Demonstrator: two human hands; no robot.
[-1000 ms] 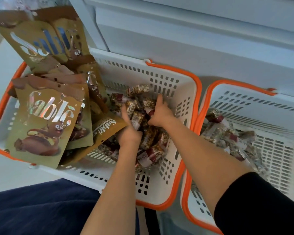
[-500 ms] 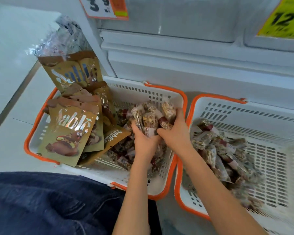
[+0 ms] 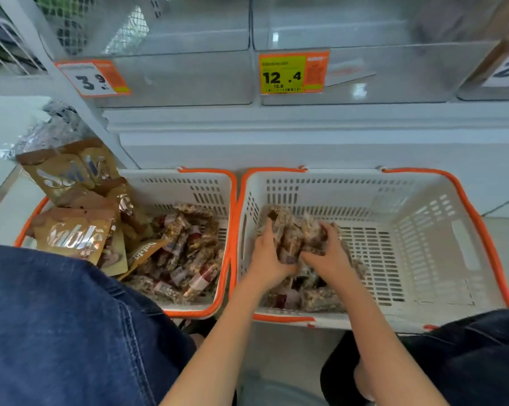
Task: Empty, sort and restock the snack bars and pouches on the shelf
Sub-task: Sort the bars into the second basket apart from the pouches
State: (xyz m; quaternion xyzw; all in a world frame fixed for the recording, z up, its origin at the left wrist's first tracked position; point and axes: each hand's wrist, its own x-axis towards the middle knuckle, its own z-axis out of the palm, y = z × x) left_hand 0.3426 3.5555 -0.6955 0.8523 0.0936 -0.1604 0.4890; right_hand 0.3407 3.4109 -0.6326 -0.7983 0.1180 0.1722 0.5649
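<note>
Gold Sable pouches (image 3: 71, 238) stand at the left end of the left basket (image 3: 206, 183), with loose snack bars (image 3: 188, 256) piled beside them. In the right basket (image 3: 423, 200), the left hand (image 3: 266, 259) and right hand (image 3: 329, 257) together clasp a bundle of bars (image 3: 295, 235) above more bars.

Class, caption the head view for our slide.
Both hands, left hand and right hand, hold snack bars over the right basket.
</note>
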